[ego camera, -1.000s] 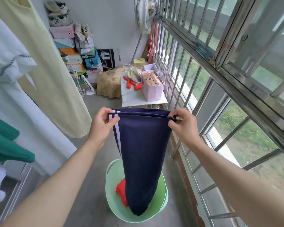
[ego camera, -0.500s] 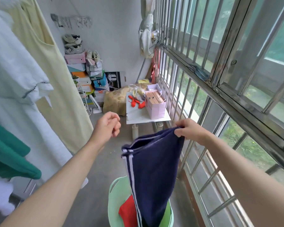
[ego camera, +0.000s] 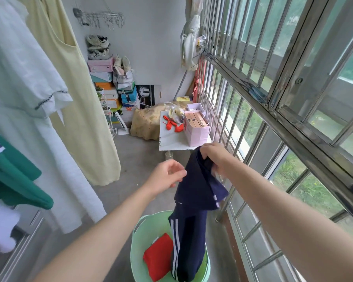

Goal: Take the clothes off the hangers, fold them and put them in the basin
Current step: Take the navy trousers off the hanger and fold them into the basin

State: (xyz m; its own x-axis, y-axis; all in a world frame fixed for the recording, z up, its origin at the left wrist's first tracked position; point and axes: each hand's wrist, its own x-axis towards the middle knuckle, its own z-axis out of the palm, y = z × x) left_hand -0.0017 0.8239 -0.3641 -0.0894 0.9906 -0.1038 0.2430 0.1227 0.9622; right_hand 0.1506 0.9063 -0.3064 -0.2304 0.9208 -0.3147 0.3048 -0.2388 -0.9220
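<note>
**Navy track trousers (ego camera: 196, 192) off the hanger, fold unfinished, held over the green basin (ego camera: 138, 250).**

The right hand (ego camera: 211, 157) grips the trousers by a bunched upper edge, fingers curled round the cloth. Their lower end droops into the basin beside a folded red garment (ego camera: 158, 258) already lying there. The left hand (ego camera: 167, 176) holds nothing, fingers loosely curled, just beside the cloth. Judged: one item done and one in hand. The yellow dress (ego camera: 80, 98), white garment (ego camera: 18, 68) and green top (ego camera: 14, 180) hang at the left, yet to be taken down.
</note>
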